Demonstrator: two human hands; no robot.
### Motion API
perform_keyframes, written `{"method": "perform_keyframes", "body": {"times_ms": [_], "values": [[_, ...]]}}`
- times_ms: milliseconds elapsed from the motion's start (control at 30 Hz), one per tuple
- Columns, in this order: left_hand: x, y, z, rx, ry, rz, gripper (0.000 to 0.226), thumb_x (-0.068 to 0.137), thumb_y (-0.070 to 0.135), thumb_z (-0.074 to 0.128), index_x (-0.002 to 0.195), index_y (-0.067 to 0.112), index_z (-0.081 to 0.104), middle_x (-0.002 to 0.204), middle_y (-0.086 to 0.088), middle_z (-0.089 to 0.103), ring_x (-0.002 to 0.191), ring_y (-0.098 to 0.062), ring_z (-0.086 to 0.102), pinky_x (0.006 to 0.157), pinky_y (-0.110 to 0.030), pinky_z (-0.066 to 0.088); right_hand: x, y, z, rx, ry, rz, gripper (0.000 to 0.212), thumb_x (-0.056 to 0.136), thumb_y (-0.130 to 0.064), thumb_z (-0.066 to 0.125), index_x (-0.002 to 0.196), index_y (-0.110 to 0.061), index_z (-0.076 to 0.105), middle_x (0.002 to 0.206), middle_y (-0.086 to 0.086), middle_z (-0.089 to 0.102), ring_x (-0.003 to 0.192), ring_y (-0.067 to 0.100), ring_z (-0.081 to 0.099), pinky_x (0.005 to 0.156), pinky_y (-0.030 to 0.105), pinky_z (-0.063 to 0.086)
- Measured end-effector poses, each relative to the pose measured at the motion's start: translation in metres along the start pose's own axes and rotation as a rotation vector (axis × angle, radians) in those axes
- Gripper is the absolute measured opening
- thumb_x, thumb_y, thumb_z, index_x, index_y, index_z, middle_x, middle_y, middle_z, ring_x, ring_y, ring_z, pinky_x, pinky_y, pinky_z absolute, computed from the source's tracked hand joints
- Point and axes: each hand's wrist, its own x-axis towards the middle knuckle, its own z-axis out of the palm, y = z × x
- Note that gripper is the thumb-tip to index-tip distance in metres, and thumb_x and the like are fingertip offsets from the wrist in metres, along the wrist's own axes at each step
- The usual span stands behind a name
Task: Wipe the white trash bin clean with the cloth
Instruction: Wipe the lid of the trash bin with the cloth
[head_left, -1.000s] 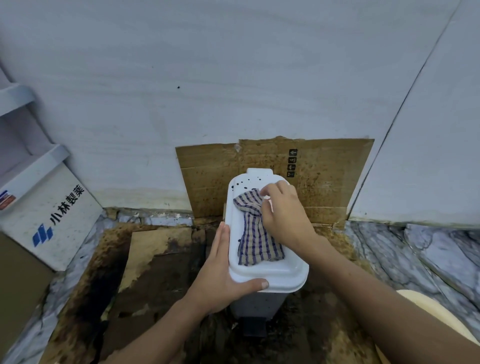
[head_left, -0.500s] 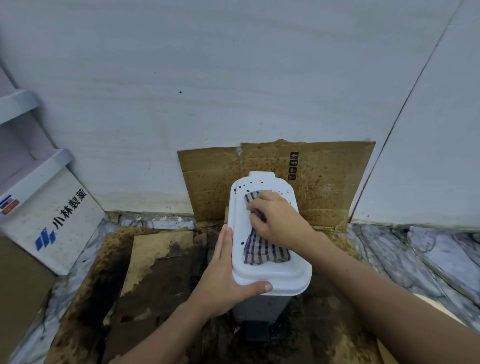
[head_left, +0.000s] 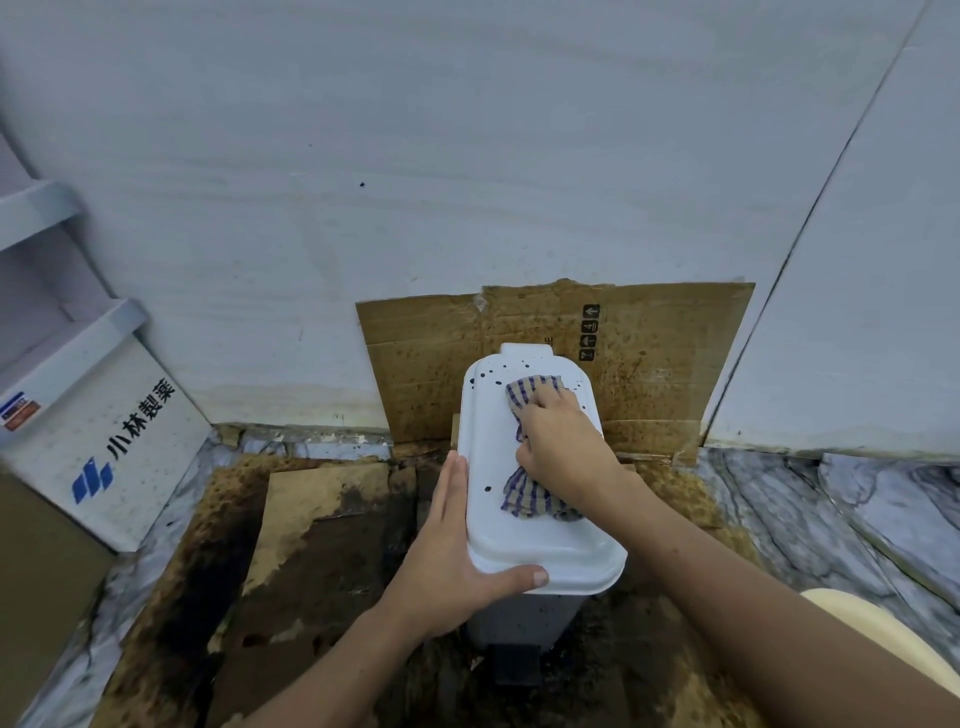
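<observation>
On the floor in front of me, against the pale wall, the white plastic pedal bin (head_left: 524, 540) stands upright on stained brown cardboard sheets (head_left: 311, 561), with another spattered cardboard panel (head_left: 649, 374) propped behind it. Its lid is shut, so I cannot see whether anything is inside. The lid's long axis runs straight away from me toward the wall.

My right hand (head_left: 563, 447) lies palm-down on the middle of the lid, fingers curled and pressing the blue-checked woven cloth (head_left: 530, 499) flat against the plastic; the grip there is bunched onto the cloth, whose ends stick out beyond my knuckles on the far side and behind my wrist on the near side. My left hand (head_left: 452, 551) is spread open along the lid's left edge, thumb hooked across the near rim, bracing the bin rather than pinching it.

Dark specks (head_left: 491, 375) sit on the far left part of the lid, just beyond and left of the cloth's far end, and one speck (head_left: 487, 489) lies between my two hands. I judge the next stroke should push forward and leftward along the long axis, with the right hand nearer to them.

A white printed box (head_left: 104, 441) leans at the left, well apart.
</observation>
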Motion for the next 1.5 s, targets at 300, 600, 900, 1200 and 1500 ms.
{"method": "perform_keyframes", "body": {"times_ms": [300, 600, 900, 1200, 1500], "values": [[0.000, 0.001, 0.000, 0.020, -0.003, -0.008, 0.149, 0.055, 0.095, 0.069, 0.157, 0.044, -0.026, 0.160, 0.035, -0.031, 0.150, 0.011, -0.011, 0.120, -0.026, 0.018, -0.009, 0.008, 0.003, 0.413, 0.141, -0.022, 0.010, 0.097, -0.014, 0.053, 0.096, -0.008, 0.062, 0.112, 0.004, 0.050, 0.105, 0.019, 0.044, 0.096, 0.035, 0.042], [-0.001, 0.004, -0.002, 0.004, -0.008, -0.011, 0.147, 0.056, 0.093, 0.071, 0.157, 0.046, -0.026, 0.160, 0.036, -0.031, 0.152, 0.009, -0.009, 0.122, -0.030, 0.020, 0.023, 0.022, -0.001, 0.312, 0.009, 0.072, 0.055, 0.097, -0.022, 0.043, 0.152, -0.021, 0.035, 0.156, 0.005, 0.036, 0.141, 0.031, 0.030, 0.113, 0.053, 0.028], [0.003, 0.005, -0.002, 0.007, -0.040, -0.011, 0.147, 0.056, 0.094, 0.069, 0.156, 0.046, -0.028, 0.158, 0.035, -0.035, 0.152, 0.007, -0.016, 0.124, -0.031, 0.016, 0.044, 0.031, -0.017, 0.452, -0.060, 0.045, 0.007, 0.090, -0.016, 0.062, 0.092, -0.016, 0.055, 0.094, 0.004, 0.051, 0.089, 0.023, 0.049, 0.084, 0.045, 0.048], [0.002, 0.005, -0.001, 0.053, -0.022, 0.000, 0.135, 0.056, 0.095, 0.068, 0.137, 0.064, -0.035, 0.158, 0.036, -0.035, 0.154, 0.004, -0.012, 0.124, -0.032, 0.014, 0.022, 0.012, -0.030, 0.712, 0.095, -0.052, 0.007, 0.095, -0.012, 0.066, 0.094, -0.017, 0.070, 0.095, 0.007, 0.064, 0.079, 0.022, 0.062, 0.074, 0.039, 0.056], [0.000, 0.006, -0.002, 0.049, -0.037, -0.016, 0.132, 0.055, 0.096, 0.068, 0.132, 0.067, -0.036, 0.156, 0.038, -0.036, 0.150, 0.009, -0.014, 0.124, -0.031, 0.014, 0.015, 0.021, -0.031, 0.997, 0.089, 0.015, 0.011, 0.102, -0.027, 0.053, 0.096, -0.019, 0.056, 0.092, 0.020, 0.061, 0.074, 0.019, 0.053, 0.066, 0.028, 0.045]]}}
